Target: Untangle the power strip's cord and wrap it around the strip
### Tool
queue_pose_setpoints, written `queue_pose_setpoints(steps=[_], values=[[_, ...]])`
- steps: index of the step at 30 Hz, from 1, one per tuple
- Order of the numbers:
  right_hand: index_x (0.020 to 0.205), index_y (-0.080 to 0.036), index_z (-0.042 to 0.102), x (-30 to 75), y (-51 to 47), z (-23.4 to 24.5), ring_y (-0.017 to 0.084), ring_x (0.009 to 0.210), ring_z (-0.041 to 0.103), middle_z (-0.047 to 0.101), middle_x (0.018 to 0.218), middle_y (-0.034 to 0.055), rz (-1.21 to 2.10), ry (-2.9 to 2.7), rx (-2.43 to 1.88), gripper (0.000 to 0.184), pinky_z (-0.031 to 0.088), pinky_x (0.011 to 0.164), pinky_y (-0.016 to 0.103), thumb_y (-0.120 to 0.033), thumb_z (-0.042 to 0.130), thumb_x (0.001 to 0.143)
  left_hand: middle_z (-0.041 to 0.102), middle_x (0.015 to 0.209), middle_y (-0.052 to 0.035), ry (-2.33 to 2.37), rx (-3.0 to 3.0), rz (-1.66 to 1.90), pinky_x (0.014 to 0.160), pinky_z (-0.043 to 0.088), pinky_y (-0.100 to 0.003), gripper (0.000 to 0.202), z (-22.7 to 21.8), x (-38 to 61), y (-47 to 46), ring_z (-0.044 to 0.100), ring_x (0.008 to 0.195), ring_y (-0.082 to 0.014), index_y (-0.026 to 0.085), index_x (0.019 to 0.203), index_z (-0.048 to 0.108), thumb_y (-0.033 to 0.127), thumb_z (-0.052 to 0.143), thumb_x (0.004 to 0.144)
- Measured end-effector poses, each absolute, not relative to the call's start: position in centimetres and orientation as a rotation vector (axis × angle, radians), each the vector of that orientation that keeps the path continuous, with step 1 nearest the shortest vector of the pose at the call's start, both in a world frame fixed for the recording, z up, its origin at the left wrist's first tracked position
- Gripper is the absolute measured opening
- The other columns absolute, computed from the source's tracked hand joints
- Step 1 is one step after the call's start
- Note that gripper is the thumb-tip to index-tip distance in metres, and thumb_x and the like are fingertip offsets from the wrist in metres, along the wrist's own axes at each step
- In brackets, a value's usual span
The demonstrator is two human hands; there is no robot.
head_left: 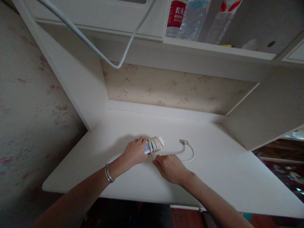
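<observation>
A white and blue power strip (147,148) is held just above the white desk, its left end gripped by my left hand (136,151). Several turns of its cream power cord (155,144) are wound around the strip's right part. Just right of the strip, my right hand (171,168) is closed on the cord, close under the coils. From this hand the loose end of the cord curves over the desk to the plug (183,142). A silver bracelet (109,173) sits on my left wrist.
The white desk (213,164) has side panels left and right and a shelf (220,50) above, bearing plastic bottles (193,19). A white cable (95,49) hangs in a loop at upper left. Flowered wallpaper (161,87) covers the back.
</observation>
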State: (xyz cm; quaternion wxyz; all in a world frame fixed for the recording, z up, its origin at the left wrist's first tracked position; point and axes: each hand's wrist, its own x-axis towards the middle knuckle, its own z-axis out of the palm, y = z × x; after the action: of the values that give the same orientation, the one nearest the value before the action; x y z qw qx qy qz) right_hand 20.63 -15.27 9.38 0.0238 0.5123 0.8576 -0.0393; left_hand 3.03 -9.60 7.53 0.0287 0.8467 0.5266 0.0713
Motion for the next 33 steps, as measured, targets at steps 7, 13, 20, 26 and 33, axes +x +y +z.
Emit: queue_pose_setpoints(steps=[7, 13, 20, 26, 33], values=[[0.092, -0.015, 0.062, 20.3, -16.4, 8.7, 0.026, 0.080, 0.069, 0.071, 0.087, 0.0136, -0.220, 2.651, 1.539, 0.031, 0.043, 0.065, 0.029, -0.034, 0.038, 0.097, 0.064, 0.100, -0.0110, 1.735, 2.498, 0.181, 0.075, 0.048, -0.041, 0.037, 7.9, 3.2, -9.5, 0.065, 0.088, -0.0297, 0.021, 0.110, 0.049, 0.039, 0.054, 0.078], [0.094, -0.016, 0.062, 20.0, -16.6, 8.0, 0.027, 0.078, 0.069, 0.071, 0.085, 0.0121, -0.287, 2.632, 1.484, 0.031, 0.042, 0.062, 0.029, -0.032, 0.036, 0.097, 0.065, 0.105, -0.0078, 1.611, 2.447, 0.176, 0.073, 0.049, -0.035, 0.036, 7.6, 2.8, -8.9, 0.066, 0.089, -0.0261, 0.023, 0.107, 0.051, 0.042, 0.058, 0.076], [0.087, -0.017, 0.063, 21.0, -15.6, 10.3, 0.021, 0.074, 0.067, 0.071, 0.084, 0.0102, -0.232, 2.742, 1.556, 0.040, 0.037, 0.061, 0.027, -0.039, 0.032, 0.099, 0.058, 0.109, -0.0111, 1.517, 2.597, 0.139, 0.080, 0.049, -0.034, 0.035, 7.3, 3.2, -9.5, 0.062, 0.095, -0.0241, 0.017, 0.110, 0.049, 0.022, 0.058, 0.076], [0.078, -0.019, 0.067, 23.2, -12.8, 12.0, 0.018, 0.066, 0.065, 0.071, 0.073, 0.0064, -0.095, 2.802, 1.576, 0.051, 0.029, 0.057, 0.026, -0.055, 0.034, 0.095, 0.059, 0.105, -0.0098, 1.374, 2.767, 0.061, 0.074, 0.050, -0.036, 0.035, 7.7, 4.1, -10.7, 0.063, 0.087, -0.0250, 0.017, 0.108, 0.051, 0.020, 0.057, 0.074], [0.063, -0.018, 0.066, 24.6, -9.2, 11.8, 0.016, 0.061, 0.060, 0.065, 0.060, 0.0056, 0.015, 2.880, 1.695, 0.066, 0.029, 0.059, 0.025, -0.058, 0.025, 0.096, 0.062, 0.105, -0.0079, 0.881, 2.927, 0.072, 0.086, 0.046, -0.039, 0.040, 9.8, 4.6, -13.8, 0.060, 0.096, -0.0257, 0.020, 0.107, 0.051, 0.028, 0.067, 0.071]])
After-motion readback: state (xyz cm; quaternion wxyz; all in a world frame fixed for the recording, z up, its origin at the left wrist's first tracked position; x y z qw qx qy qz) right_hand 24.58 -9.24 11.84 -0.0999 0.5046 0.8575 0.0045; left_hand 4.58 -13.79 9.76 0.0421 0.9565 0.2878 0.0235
